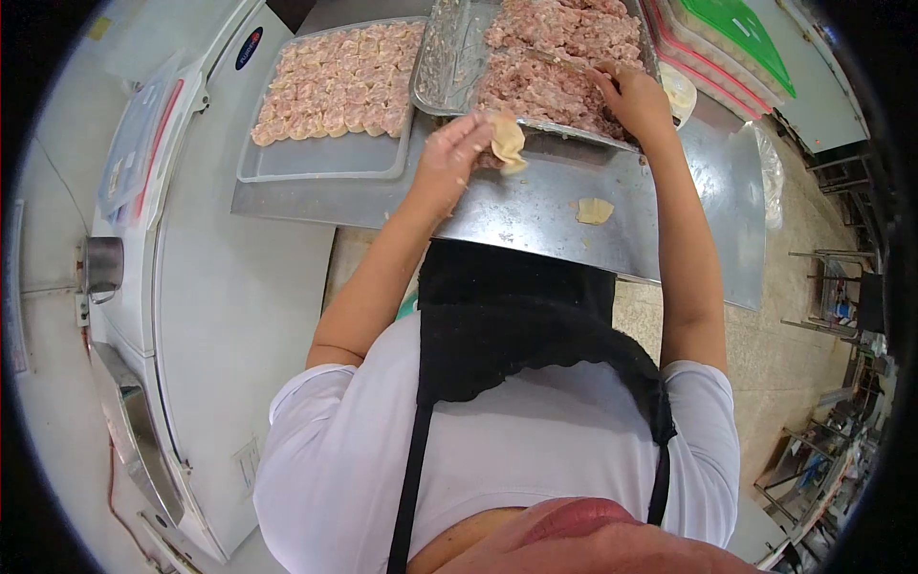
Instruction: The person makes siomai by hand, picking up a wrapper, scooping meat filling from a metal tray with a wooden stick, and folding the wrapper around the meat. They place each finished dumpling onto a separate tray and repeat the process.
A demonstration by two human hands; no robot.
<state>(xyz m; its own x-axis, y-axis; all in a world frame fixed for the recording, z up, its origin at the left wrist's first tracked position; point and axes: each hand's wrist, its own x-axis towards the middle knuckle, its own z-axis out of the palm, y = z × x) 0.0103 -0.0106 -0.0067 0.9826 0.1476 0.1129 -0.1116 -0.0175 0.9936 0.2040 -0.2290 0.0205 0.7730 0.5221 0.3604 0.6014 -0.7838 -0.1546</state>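
My left hand (451, 161), fingers curled, grips a pale yellow dumpling wrapper (510, 143) in front of the metal tray (453, 59). Some meat shows beneath the wrapper. Over the right part of that tray, my right hand (635, 101) is closed on a thin, flat utensil (557, 60) lying across the minced meat (550, 91); its exact kind is unclear. One loose wrapper (595, 210) lies on the steel table (535, 215) between my forearms. To the left, a plastic tray (316, 165) holds close rows of filled dumplings (337, 81).
Stacked containers with a green lid (736, 38) stand at the back right, near a small white bowl (678, 93). A white freezer (239, 316) borders the left side. A clear plastic bag (771, 172) hangs by the table's right edge.
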